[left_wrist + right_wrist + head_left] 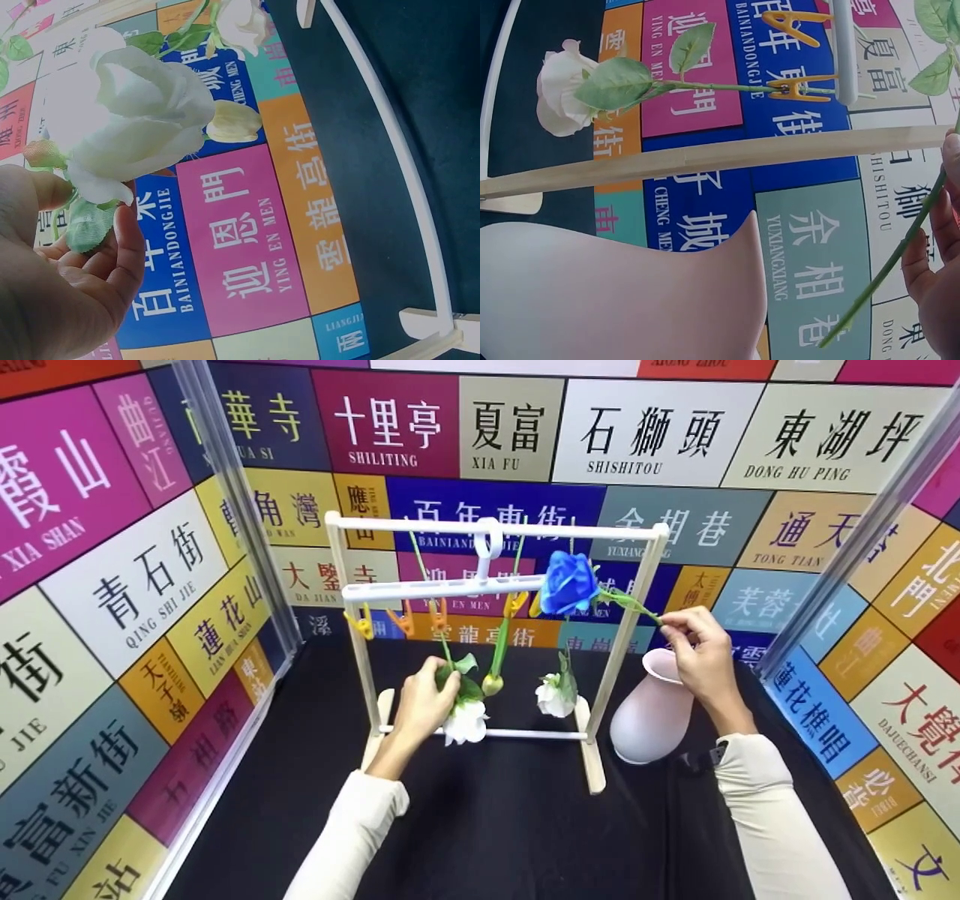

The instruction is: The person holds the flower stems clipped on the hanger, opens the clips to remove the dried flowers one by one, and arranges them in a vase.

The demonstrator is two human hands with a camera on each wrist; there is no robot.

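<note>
My left hand pinches the stem of a white rose just by its green leaves; the bloom hangs downward on the rack's left side. In my right hand, thumb and fingers pinch the green stem of a blue rose, its bloom pointing left in front of the hanger bar. Between the hands a yellow tulip bud hangs head down from a yellow clip. Farther right, another white rose hangs from a clip.
A wooden rack with a white top rail carries the hanger. Yellow and orange clips dangle at its left. A pale pink vase stands right of the rack on the black cloth. Printed panels surround the table.
</note>
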